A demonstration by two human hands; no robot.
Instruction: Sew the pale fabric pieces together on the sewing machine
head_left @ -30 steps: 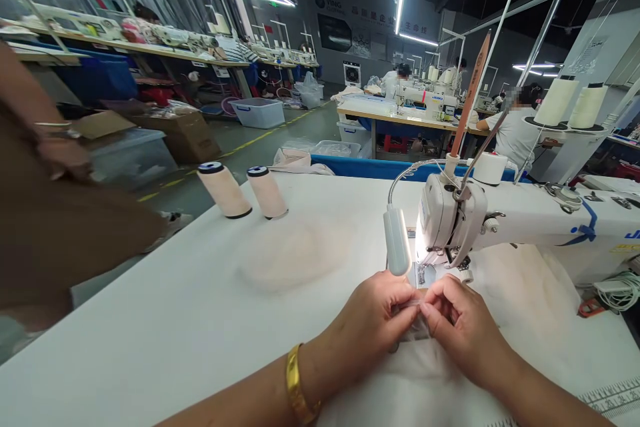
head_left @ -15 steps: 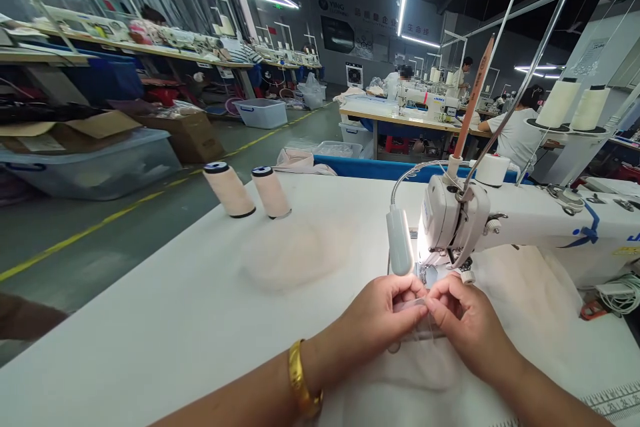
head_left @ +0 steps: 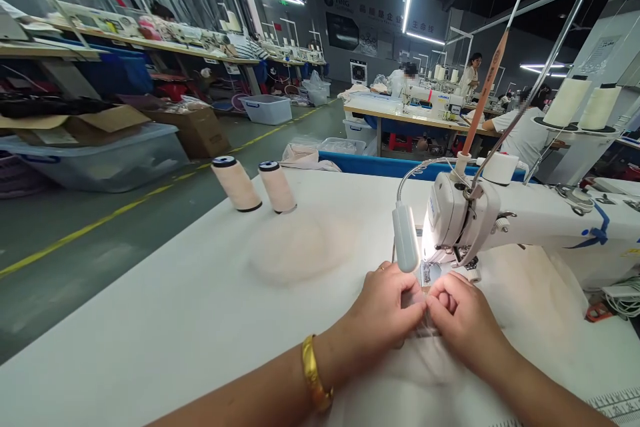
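Note:
My left hand (head_left: 387,303), with a gold bangle (head_left: 314,372) on its wrist, is closed in a pinch just in front of the presser foot (head_left: 429,273) of a white sewing machine (head_left: 445,213). Beside it, my right hand (head_left: 470,320) pinches too, thumb and finger nearly touching those of the left. Between and below them hangs thin, sheer pale fabric (head_left: 434,363); its edge is mostly hidden by my fingers. A small lamp (head_left: 406,238) lights the needle area above my left hand.
Two peach thread cones (head_left: 236,185) stand at the table's far left edge. Pale sheer fabric (head_left: 300,250) lies left of the machine, and more fabric (head_left: 535,293) lies under its arm. A printed ruler scale (head_left: 617,403) is at lower right. Co-workers sit and stand beyond.
The view has shifted slightly, so the scene sits a little further right. My fingers have drawn in tighter, and less of the pale fabric shows between them.

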